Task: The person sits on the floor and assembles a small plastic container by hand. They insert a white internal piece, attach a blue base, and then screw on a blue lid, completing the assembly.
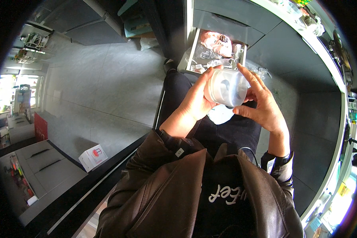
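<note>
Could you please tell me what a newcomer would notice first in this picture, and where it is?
Probably the eye falls first on the clear plastic container, right of centre, in the left hand, with the right hand at its side. Just beyond it is an open drawer with a pink bag. At lower left, a white box stands out.

This looks like a furnished indoor room, perhaps a home or small office; which of the 2 is unclear. Large grey tiles cover the floor [119, 79]. Dark grey cabinets [273, 43] run beneath a cluttered, white-edged tabletop [324, 54], and 1 open drawer [244, 49] holds bagged odds and ends. A bright window [6, 91] and a loaded rack [33, 41] show at far left.
</note>
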`<state>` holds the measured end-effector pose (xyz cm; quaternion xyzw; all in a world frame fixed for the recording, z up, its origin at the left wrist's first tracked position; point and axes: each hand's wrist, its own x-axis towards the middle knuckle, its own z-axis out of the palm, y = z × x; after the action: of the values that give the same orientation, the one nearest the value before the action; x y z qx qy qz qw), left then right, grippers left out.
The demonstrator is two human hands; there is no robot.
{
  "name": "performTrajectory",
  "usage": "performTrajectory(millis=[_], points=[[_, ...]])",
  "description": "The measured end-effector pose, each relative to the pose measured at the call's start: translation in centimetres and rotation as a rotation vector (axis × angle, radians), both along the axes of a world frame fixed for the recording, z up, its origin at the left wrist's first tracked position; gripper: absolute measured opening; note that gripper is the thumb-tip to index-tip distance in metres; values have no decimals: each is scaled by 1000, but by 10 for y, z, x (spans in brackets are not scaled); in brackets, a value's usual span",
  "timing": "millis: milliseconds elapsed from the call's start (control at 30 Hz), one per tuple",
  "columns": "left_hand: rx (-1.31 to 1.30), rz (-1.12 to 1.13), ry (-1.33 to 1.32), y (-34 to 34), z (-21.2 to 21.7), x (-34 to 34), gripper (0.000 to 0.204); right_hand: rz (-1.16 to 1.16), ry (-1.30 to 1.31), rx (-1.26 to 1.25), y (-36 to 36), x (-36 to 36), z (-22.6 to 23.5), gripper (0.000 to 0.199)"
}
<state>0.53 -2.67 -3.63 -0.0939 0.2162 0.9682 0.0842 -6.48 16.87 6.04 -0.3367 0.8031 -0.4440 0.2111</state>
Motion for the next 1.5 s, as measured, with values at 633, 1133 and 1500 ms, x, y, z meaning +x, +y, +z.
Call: performTrajectory(millis=[633, 1133, 1500], points=[[-76, -24, -20, 0, -3, 2, 57, 13, 300, 98, -12, 9, 0, 107], [-94, 44, 56, 2, 2, 1, 55, -23, 366, 71, -14, 9, 0, 107], [-131, 82, 125, 4, 6, 3, 52, -95, 251, 76, -13, 9, -8, 104]])
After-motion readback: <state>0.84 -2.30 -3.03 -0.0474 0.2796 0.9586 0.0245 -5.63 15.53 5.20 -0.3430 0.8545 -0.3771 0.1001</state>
